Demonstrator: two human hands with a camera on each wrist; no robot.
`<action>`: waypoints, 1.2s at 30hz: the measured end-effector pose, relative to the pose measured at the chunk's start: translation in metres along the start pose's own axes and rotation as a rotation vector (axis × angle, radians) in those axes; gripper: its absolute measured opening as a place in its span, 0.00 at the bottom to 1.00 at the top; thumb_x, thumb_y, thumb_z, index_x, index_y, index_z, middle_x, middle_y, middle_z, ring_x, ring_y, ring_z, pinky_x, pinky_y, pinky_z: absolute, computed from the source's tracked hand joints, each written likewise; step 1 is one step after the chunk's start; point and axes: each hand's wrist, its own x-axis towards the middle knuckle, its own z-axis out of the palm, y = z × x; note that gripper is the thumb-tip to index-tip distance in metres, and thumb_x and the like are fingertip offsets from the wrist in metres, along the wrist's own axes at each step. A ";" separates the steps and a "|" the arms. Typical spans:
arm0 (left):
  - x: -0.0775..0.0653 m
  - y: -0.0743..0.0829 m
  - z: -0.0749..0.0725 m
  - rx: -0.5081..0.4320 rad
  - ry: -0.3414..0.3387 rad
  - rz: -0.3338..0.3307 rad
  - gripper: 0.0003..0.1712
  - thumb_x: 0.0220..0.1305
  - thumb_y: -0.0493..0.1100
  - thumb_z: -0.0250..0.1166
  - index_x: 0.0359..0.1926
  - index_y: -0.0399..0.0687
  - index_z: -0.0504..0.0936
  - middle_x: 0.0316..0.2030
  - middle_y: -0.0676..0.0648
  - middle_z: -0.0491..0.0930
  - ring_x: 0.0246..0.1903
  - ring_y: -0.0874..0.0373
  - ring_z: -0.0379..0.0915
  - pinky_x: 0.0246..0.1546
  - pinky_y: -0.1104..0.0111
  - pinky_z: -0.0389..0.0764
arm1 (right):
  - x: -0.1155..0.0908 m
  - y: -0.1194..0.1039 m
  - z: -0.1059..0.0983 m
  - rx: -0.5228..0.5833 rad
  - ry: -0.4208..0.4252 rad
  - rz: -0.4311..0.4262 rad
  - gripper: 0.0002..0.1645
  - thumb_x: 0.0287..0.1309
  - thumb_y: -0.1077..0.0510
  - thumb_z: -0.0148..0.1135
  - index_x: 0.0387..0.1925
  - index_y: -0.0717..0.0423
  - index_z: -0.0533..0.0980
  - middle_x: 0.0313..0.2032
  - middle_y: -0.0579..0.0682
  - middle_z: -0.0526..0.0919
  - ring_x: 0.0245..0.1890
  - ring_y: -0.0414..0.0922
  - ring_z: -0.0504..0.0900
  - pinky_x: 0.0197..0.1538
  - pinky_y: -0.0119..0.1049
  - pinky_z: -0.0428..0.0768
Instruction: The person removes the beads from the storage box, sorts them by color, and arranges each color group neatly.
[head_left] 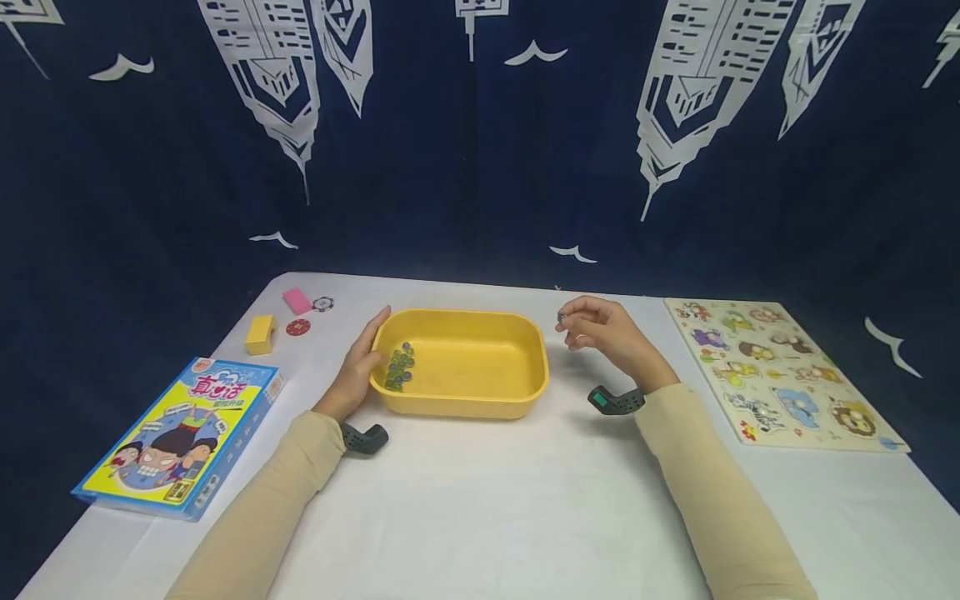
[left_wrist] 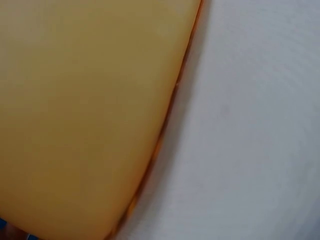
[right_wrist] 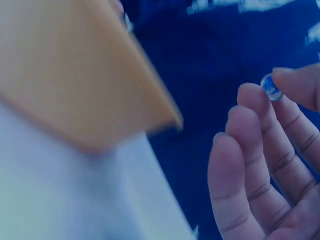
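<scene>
A yellow plastic tray (head_left: 480,400) stands on the white table, with several glass marbles (head_left: 399,368) gathered at its left end. My left hand (head_left: 354,371) holds that end, thumb at the rim and fingers along the outside wall. The left wrist view is mostly filled by the yellow tray wall (left_wrist: 90,110); the hand's grip is largely hidden there. Beyond the tray's right end, my right hand (head_left: 603,329) is raised above the table. Between thumb and fingertip it pinches one clear marble with blue inside (right_wrist: 271,87); the other fingers are spread loosely.
A blue-and-yellow game box (head_left: 180,437) lies at the left. Behind it are a yellow block (head_left: 260,334), a pink piece (head_left: 297,301), a red chip (head_left: 297,327) and a black-and-white chip (head_left: 323,304). At the right lies an animal puzzle board (head_left: 780,367).
</scene>
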 end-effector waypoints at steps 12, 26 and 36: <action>-0.003 0.001 -0.013 0.036 -0.016 0.000 0.46 0.59 0.32 0.47 0.80 0.48 0.45 0.79 0.45 0.44 0.77 0.47 0.37 0.76 0.50 0.39 | 0.004 0.056 -0.010 -0.146 0.045 0.098 0.16 0.60 0.60 0.64 0.48 0.63 0.79 0.29 0.53 0.82 0.23 0.42 0.75 0.26 0.31 0.80; -0.003 -0.001 -0.011 0.007 -0.022 0.034 0.46 0.59 0.31 0.47 0.79 0.46 0.47 0.78 0.43 0.46 0.77 0.47 0.37 0.76 0.50 0.39 | 0.003 0.066 0.004 -0.418 0.065 0.098 0.13 0.56 0.55 0.71 0.42 0.55 0.86 0.23 0.47 0.76 0.15 0.39 0.64 0.18 0.28 0.64; -0.001 0.000 -0.003 -0.006 -0.035 0.035 0.45 0.59 0.31 0.46 0.79 0.46 0.47 0.78 0.43 0.46 0.77 0.48 0.37 0.76 0.51 0.39 | -0.004 0.063 -0.003 -0.425 0.087 0.135 0.14 0.55 0.55 0.71 0.43 0.56 0.85 0.25 0.47 0.77 0.18 0.40 0.67 0.20 0.28 0.67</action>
